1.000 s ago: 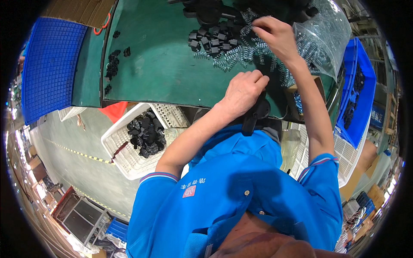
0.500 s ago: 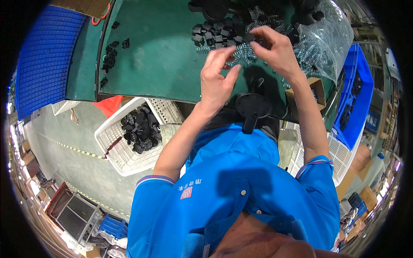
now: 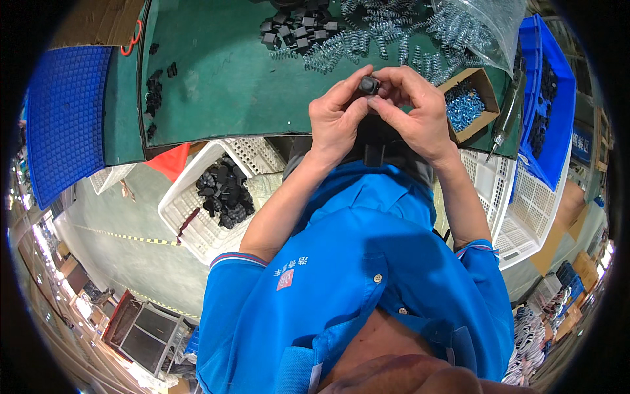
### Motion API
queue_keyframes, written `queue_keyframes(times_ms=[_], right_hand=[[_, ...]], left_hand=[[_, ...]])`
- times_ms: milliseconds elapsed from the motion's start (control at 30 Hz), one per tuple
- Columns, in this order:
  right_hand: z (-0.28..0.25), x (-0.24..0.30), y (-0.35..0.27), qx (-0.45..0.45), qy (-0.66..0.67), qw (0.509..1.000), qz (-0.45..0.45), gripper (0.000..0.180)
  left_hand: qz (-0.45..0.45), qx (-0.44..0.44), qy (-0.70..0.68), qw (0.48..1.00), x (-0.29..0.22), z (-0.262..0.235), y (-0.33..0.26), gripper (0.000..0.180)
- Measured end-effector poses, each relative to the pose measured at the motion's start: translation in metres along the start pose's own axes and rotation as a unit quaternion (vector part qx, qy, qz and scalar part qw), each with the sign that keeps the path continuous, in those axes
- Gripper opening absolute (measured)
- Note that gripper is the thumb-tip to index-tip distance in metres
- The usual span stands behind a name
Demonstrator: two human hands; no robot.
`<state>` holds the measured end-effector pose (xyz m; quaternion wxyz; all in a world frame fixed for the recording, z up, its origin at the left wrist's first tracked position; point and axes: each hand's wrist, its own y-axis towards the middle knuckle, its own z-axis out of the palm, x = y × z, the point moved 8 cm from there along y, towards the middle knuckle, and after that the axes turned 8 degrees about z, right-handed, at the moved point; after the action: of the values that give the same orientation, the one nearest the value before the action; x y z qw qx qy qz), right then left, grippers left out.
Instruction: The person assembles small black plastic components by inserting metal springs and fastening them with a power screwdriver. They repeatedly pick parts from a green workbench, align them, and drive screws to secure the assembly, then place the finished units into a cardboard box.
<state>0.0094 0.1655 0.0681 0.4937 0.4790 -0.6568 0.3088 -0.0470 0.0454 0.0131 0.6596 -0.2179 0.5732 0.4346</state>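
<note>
At the near edge of the green table my left hand (image 3: 333, 117) and my right hand (image 3: 418, 108) meet around a small black plastic part (image 3: 369, 85). Fingertips and thumbs of both hands pinch it, and its rounded end faces up. Below the hands, a larger black piece (image 3: 374, 155) shows against my lap, mostly hidden by hands and shadow. Just beyond my fingers lie loose metal coil springs (image 3: 354, 43). A pile of small black blocks (image 3: 303, 27) sits to their left.
An open cardboard box (image 3: 487, 92) of bluish screws (image 3: 464, 110) stands right, beside a power screwdriver (image 3: 506, 123). A blue bin (image 3: 543, 151) is further right. A white basket (image 3: 180, 226) of black parts stands lower left. Small black pieces (image 3: 153, 95) lie on the table's left.
My hands have come together and closer to me, away from the springs and blocks, and now hold the small black part. The view has shifted, showing the screw box and screwdriver.
</note>
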Motion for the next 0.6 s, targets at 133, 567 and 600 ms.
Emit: queue_keyframes(times_ms=[133, 567, 600], right_hand=[[-0.002, 0.005, -0.004, -0.019, -0.006, 1.0, 0.003, 0.032], [-0.043, -0.063, -0.023, -0.098, 0.126, 0.965, 0.21, 0.021], [-0.035, -0.062, -0.023, -0.089, 0.129, 0.965, 0.209, 0.021]], left_hand=[[0.045, 0.034, 0.062, 0.996, -0.008, 0.003, 0.004, 0.045], [-0.004, 0.096, 0.398, 0.912, 0.002, -0.011, 0.01, 0.057], [0.01, 0.106, 0.421, 0.901, 0.003, -0.005, 0.008, 0.058]])
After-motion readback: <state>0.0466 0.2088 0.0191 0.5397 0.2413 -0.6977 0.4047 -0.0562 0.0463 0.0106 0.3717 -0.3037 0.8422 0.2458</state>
